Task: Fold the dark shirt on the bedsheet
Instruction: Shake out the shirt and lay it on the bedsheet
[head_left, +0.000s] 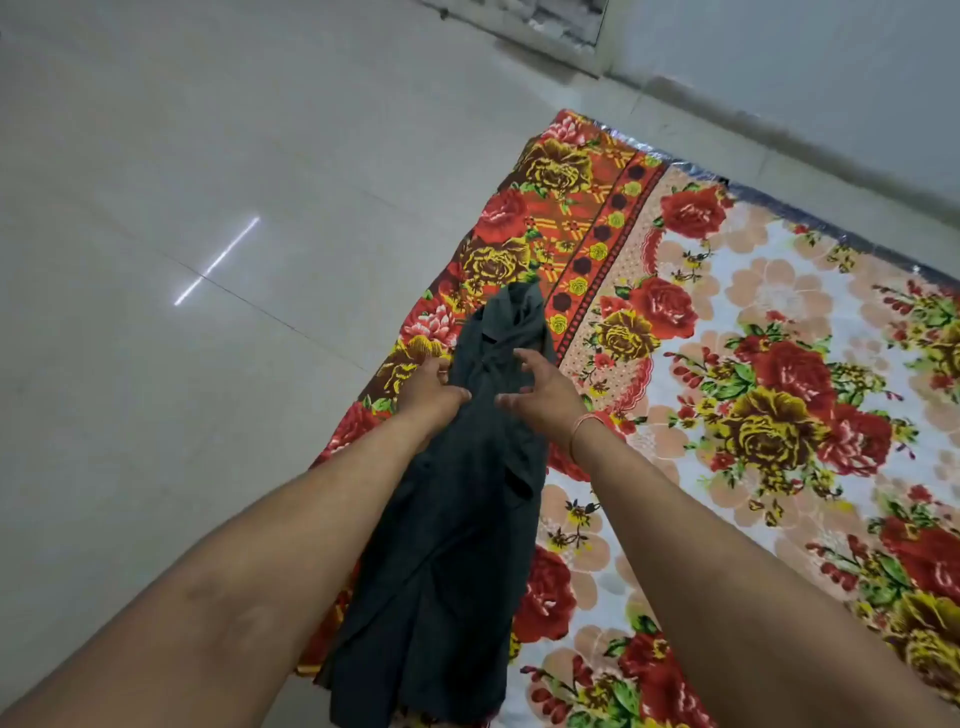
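Note:
The dark shirt (457, 519) lies as a long narrow strip along the left border of the floral bedsheet (769, 364), collar end far from me. My left hand (428, 392) grips the shirt's left edge near its upper part, fingers curled into the cloth. My right hand (545, 387) hovers just over the shirt's right side with fingers spread and bent, holding nothing. A thin bangle sits on the right wrist.
Pale tiled floor (182, 260) spreads to the left of the sheet. A white wall with a skirting (779, 119) runs behind the sheet's far edge. The sheet's wide flowered middle extends to the right.

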